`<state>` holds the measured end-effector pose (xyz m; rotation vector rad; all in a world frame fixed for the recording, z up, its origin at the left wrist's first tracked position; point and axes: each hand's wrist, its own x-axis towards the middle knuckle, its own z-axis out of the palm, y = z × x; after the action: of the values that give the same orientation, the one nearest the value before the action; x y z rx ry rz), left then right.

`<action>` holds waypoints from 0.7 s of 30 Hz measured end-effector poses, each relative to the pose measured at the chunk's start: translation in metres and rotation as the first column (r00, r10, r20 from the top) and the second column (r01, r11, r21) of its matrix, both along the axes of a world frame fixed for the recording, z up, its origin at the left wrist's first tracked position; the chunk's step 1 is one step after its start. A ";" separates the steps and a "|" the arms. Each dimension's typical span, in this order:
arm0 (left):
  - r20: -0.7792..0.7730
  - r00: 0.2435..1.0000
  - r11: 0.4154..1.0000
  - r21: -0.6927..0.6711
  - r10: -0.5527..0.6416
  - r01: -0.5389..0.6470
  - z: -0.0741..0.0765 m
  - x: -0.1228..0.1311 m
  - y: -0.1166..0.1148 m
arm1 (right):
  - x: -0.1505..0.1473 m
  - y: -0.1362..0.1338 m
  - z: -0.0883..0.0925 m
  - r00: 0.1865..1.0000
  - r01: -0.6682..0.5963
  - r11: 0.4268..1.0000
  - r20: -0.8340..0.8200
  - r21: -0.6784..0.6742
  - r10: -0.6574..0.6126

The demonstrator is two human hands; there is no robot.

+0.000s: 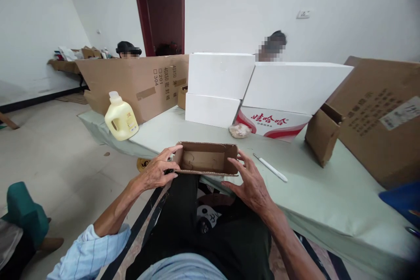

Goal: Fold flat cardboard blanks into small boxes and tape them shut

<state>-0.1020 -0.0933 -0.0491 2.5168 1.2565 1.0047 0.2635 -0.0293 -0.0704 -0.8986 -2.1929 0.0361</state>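
A small open-topped cardboard box (203,161) sits in front of me at the table's near edge, its bare brown inside facing up. My left hand (157,169) is closed on the left end, fingers at the upper corner and thumb at the lower one. At the opposite end, my right hand (251,181) has its fingers on the right rim, while the thumb stands apart below the corner. To the right of the box, a white utility knife (271,167) lies on the table. Behind the box is a small clear plastic bundle (239,130); its contents are unclear.
The table has a pale green cover (315,188). White boxes (220,75) stand at its back, between large brown cartons (138,83). A yellow jug (121,118) is near the left edge, and a narrow cardboard box (323,135) leans at right. Two people are beyond the boxes.
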 end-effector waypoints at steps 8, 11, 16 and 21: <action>0.128 0.988 0.993 0.062 0.091 -0.099 -0.010 -0.008 0.020 | 0.003 0.047 0.012 0.990 -0.010 0.994 -0.138 -0.110 -0.005; 0.116 0.981 0.987 0.022 0.157 -0.161 -0.026 -0.013 0.023 | 0.007 0.065 0.018 0.977 0.020 0.970 -0.201 -0.243 -0.071; 0.076 0.989 0.991 -0.032 0.130 -0.128 -0.052 -0.011 0.027 | 0.002 0.069 0.031 0.982 -0.111 0.894 -0.186 -0.433 0.032; 0.080 0.992 0.994 -0.039 0.101 -0.098 -0.058 -0.004 0.028 | -0.005 0.065 0.037 0.987 -0.151 0.898 -0.109 -0.413 0.115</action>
<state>-0.1062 -0.0650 -0.1068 2.3818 1.3749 1.0852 0.2584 0.0361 -0.0333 -0.9536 -2.2022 0.6253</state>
